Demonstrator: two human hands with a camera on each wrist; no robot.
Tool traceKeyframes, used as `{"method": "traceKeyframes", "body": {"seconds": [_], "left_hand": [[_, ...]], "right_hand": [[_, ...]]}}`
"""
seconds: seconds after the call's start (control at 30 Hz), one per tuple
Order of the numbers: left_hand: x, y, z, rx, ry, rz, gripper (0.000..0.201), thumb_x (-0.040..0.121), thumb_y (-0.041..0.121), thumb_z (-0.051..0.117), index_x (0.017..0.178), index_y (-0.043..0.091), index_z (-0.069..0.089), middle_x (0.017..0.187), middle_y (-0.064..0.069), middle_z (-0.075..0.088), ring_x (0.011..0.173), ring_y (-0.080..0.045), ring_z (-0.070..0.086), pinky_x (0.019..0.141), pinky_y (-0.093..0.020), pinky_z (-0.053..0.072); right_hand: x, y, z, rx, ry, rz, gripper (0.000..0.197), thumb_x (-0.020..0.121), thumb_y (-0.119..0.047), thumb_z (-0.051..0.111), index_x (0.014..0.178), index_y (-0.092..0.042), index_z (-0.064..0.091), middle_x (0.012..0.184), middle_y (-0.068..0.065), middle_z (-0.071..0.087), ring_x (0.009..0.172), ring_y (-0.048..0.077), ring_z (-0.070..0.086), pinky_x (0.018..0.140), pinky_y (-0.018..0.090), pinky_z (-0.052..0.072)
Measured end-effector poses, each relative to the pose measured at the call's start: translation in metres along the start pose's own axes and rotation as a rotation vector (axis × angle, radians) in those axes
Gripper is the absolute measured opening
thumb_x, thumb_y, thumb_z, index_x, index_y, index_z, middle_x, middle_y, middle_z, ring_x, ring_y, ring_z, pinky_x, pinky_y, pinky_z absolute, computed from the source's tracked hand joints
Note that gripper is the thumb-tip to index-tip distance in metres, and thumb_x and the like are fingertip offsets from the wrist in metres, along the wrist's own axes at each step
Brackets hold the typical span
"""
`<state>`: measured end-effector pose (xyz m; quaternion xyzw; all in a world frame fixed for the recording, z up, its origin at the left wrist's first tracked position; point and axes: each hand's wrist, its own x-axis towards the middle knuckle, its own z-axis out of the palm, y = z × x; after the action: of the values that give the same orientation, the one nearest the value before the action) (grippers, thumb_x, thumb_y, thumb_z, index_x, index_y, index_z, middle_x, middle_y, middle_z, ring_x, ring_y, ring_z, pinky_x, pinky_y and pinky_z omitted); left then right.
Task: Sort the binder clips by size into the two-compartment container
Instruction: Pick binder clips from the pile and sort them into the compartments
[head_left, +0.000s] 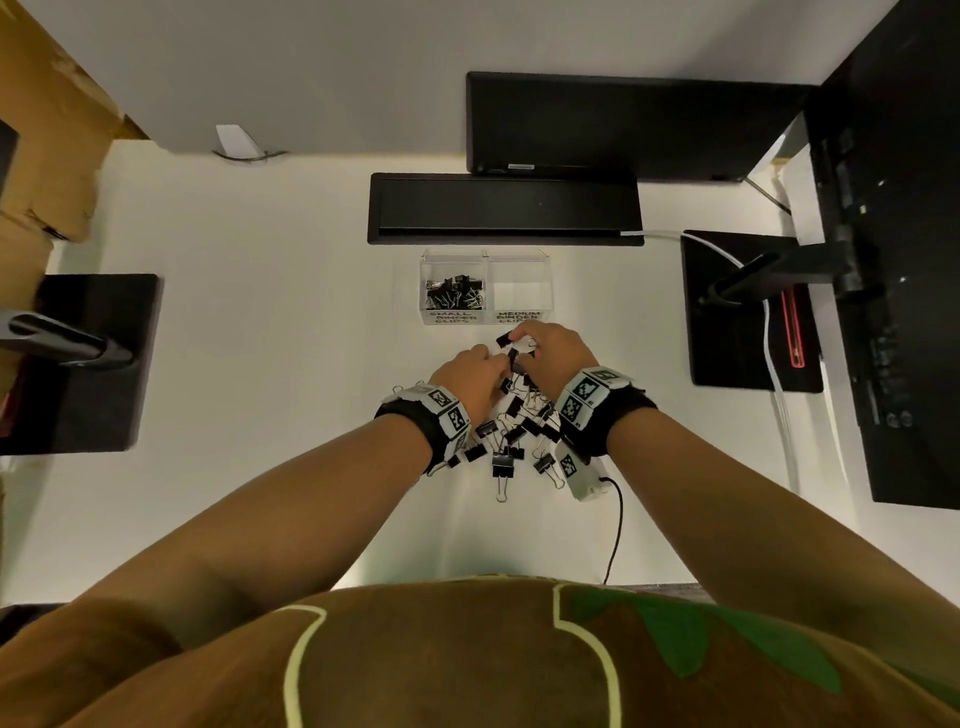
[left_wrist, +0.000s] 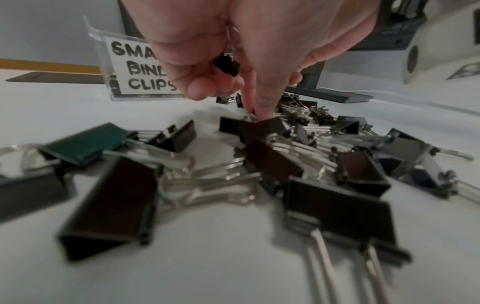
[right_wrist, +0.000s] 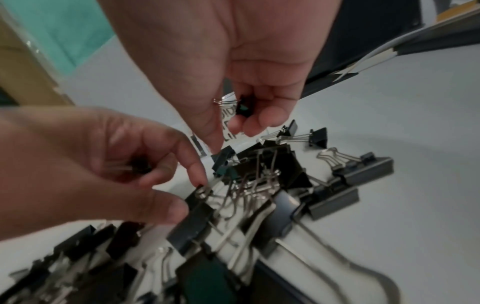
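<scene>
A clear two-compartment container (head_left: 519, 260) stands beyond my hands. Its left bin, labelled small binder clips (left_wrist: 140, 70), holds several small clips (head_left: 454, 293); nothing shows in the medium bin (head_left: 521, 296). A pile of black binder clips (head_left: 514, 428) of mixed sizes lies between my wrists. My left hand (head_left: 493, 364) keeps a small black clip (left_wrist: 227, 65) tucked in its curled fingers while thumb and forefinger pinch down into the pile (left_wrist: 270, 164). My right hand (head_left: 524, 343) grips another small clip (right_wrist: 242, 107) in its fingers, its thumb touching a clip (right_wrist: 223, 158) atop the heap.
A long black bar (head_left: 504, 208) and a dark monitor (head_left: 623, 124) lie behind the container. Black stand bases sit at left (head_left: 88, 364) and right (head_left: 748, 312). A white cable (head_left: 779, 415) runs along the right; a black cable (head_left: 615, 530) trails from my right wrist.
</scene>
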<state>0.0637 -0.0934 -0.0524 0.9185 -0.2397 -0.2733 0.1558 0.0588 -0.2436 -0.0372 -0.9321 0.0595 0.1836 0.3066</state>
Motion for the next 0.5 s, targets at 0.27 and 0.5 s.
{"method": "traceKeyframes", "body": {"seconds": [0.27, 0.5], "left_hand": [[-0.011, -0.021, -0.009, -0.086, 0.035, -0.062, 0.016, 0.092, 0.015, 0.050, 0.103, 0.004, 0.055, 0.110, -0.014, 0.054, 0.099, -0.030, 0.056, 0.084, -0.038, 0.047], [-0.012, -0.022, -0.009, -0.120, 0.019, -0.079, 0.031, 0.090, 0.028, 0.055, 0.117, 0.015, 0.049, 0.117, -0.008, 0.053, 0.105, -0.025, 0.054, 0.089, -0.038, 0.048]], "right_hand": [[0.008, 0.000, 0.007, -0.036, -0.074, 0.021, 0.017, 0.090, -0.014, 0.057, 0.106, -0.015, 0.059, 0.102, 0.007, 0.061, 0.069, 0.017, 0.053, 0.059, 0.025, 0.042], [0.007, -0.007, 0.011, -0.001, -0.097, 0.101, 0.018, 0.090, -0.014, 0.057, 0.105, -0.006, 0.051, 0.098, 0.006, 0.052, 0.081, 0.019, 0.052, 0.069, 0.029, 0.043]]}}
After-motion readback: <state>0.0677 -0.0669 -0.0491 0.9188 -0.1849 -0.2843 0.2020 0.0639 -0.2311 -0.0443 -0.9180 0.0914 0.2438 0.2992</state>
